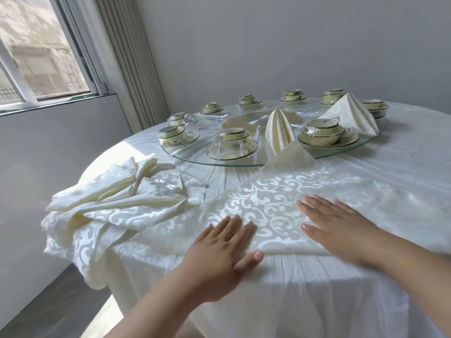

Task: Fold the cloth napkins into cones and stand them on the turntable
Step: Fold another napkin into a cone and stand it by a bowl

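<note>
Fingers straight, slightly spread: left hand and right hand press the damask napkin flat at the bench's six o'clock. Smooth outward from centre, squaring edges before folding; glass turntable lies toward twelve.

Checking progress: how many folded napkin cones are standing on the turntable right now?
2. One folded cone stands at the near edge of the glass turntable, about centre. The other folded cone stands at its right side. None appears hidden behind the dishes.
</note>
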The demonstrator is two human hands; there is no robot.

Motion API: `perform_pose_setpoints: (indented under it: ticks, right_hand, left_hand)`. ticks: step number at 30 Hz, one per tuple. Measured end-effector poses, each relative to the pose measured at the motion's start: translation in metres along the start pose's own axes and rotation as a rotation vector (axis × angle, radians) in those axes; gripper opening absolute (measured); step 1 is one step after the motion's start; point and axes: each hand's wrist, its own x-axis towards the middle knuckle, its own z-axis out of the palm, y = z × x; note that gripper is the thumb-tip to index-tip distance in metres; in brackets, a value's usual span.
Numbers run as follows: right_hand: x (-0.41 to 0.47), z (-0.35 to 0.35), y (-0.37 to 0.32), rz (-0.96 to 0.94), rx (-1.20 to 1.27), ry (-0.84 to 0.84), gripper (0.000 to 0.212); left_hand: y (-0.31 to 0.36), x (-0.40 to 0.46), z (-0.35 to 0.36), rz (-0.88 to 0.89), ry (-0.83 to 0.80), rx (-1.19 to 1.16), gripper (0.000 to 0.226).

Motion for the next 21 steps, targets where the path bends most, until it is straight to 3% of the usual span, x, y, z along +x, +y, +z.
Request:
perform_pose_setpoints:
  ticks: [3,6,9,12,15,19,21]
  right_hand:
    - [-0.001,0.000,0.000,-0.005,-0.009,-0.017,0.060]
    - [0.000,-0.007,-0.003,0.035,0.008,-0.070,0.060]
    - [-0.003,-0.024,-0.026,0.066,0.051,-0.034,0.075]
    - [-0.014,-0.033,-0.079,-0.181,0.091,0.096,0.097]
    - [-0.023,-0.021,-0.117,-0.378,0.141,-0.019,0.099]
    - [-0.021,-0.001,-0.114,-0.419,0.047,-0.040,0.098]
    - [-0.021,0.000,-0.113,-0.425,0.029,-0.039,0.098]
  left_hand:
    - [-0.029,-0.021,-0.003,-0.024,-0.018,-0.012,0.092]
    - [-0.041,-0.031,-0.008,-0.017,-0.057,-0.033,0.078]
    - [-0.041,-0.032,-0.009,-0.003,-0.063,-0.052,0.080]
    - [-0.042,-0.030,-0.008,0.011,-0.050,-0.068,0.079]
    - [-0.050,-0.032,-0.012,0.064,-0.011,-0.161,0.076]
    - [-0.089,-0.047,-0.024,0.120,0.091,-0.224,0.050]
    - [-0.112,-0.056,-0.032,0.086,0.120,-0.207,0.058]
